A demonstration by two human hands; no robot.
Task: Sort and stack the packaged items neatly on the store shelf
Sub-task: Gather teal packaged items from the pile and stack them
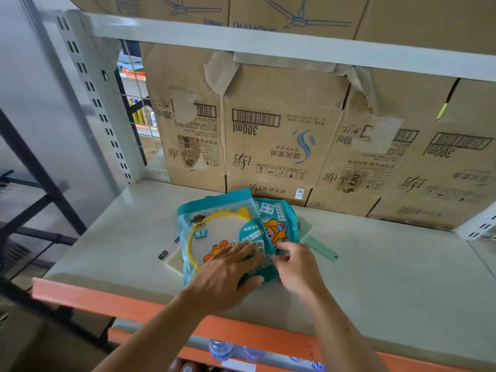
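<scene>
A teal packaged mirror with a yellow ring (pixel 214 232) lies on top of a small pile on the pale shelf (pixel 375 277). A second teal package (pixel 279 224) sticks out from under its right side. My left hand (pixel 228 275) lies flat on the top package's lower part, fingers spread, thumb at the pack's front edge. My right hand (pixel 298 267) is at the pack's right edge, its fingers curled on the packaging; motion blur hides how it grips. A pale green handle (pixel 322 248) and a cream flat item (pixel 174 259) poke out from beneath.
Worn cardboard boxes (pixel 281 146) line the back of the shelf. An orange strip (pixel 134 304) runs along the shelf's front edge, with water bottles (pixel 222 347) below it. A slotted white upright (pixel 94 98) stands at the left. Another shelf with fan boxes (pixel 295 14) is overhead.
</scene>
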